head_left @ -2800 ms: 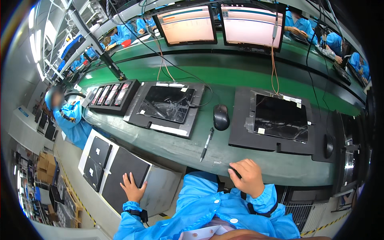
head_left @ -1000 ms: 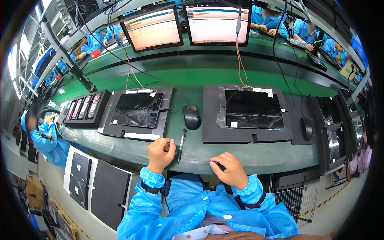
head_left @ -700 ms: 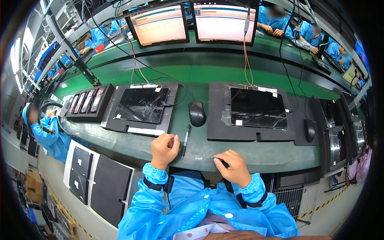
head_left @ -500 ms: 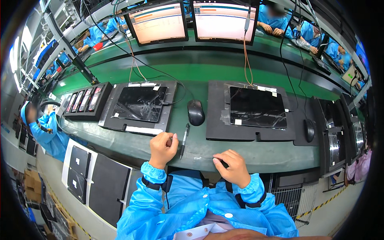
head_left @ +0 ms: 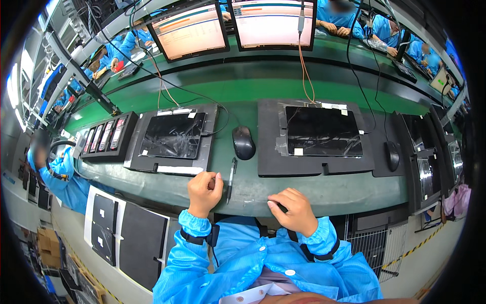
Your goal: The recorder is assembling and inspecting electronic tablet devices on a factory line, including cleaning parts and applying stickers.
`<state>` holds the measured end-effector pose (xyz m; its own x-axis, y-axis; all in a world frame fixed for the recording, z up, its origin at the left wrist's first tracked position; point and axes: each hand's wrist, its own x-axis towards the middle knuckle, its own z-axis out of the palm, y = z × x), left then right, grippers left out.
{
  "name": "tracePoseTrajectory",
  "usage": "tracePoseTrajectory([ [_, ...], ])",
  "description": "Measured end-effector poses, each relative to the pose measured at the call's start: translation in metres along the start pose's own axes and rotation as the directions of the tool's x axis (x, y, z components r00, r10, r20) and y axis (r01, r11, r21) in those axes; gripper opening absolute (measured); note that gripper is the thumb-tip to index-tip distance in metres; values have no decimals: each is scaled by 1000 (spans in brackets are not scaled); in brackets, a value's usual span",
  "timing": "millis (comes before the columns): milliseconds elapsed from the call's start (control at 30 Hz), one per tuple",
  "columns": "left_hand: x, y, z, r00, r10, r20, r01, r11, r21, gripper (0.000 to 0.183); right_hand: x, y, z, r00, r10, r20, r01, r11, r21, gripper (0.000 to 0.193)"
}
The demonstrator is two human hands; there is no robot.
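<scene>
My left hand (head_left: 203,193) is a loose fist at the near edge of the green bench, with its thumb up against the fingers and nothing showing in it. A pen (head_left: 231,181) lies just to its right, apart from it. My right hand (head_left: 294,210) hovers at the bench's near edge, its fingers curled in toward the thumb; no object shows in it. Beyond the hands, a left tablet (head_left: 173,134) and a right tablet (head_left: 324,131) rest on black foam pads, their screens dark. Between the pads sits a black mouse (head_left: 244,143).
Two lit monitors (head_left: 189,33) stand at the back, with cables hanging down. A black tray (head_left: 109,137) of slotted devices is at left, a second mouse (head_left: 391,155) at right, and a rack of panels (head_left: 422,157) beyond it. Black boards (head_left: 139,243) lie lower left. Co-workers sit around.
The view has shifted slightly, moving the bench items a little left in the picture. Both hands keep nearly the same pose and place; nothing has been picked up or let go.
</scene>
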<state>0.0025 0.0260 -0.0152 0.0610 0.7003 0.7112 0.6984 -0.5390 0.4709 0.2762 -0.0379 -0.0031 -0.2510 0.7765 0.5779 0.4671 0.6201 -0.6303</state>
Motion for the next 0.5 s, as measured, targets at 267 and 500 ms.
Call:
tracePoseTrajectory([
  [267,5,8,-19,998,-70,2,70,997,-18,10,7,-15,-15,973,115,199,-136,986,96,26],
  [500,71,-88,-112,955,-44,293,-96,890,446,79,135,-42,-26,940,-143,310,164,985,-45,35],
])
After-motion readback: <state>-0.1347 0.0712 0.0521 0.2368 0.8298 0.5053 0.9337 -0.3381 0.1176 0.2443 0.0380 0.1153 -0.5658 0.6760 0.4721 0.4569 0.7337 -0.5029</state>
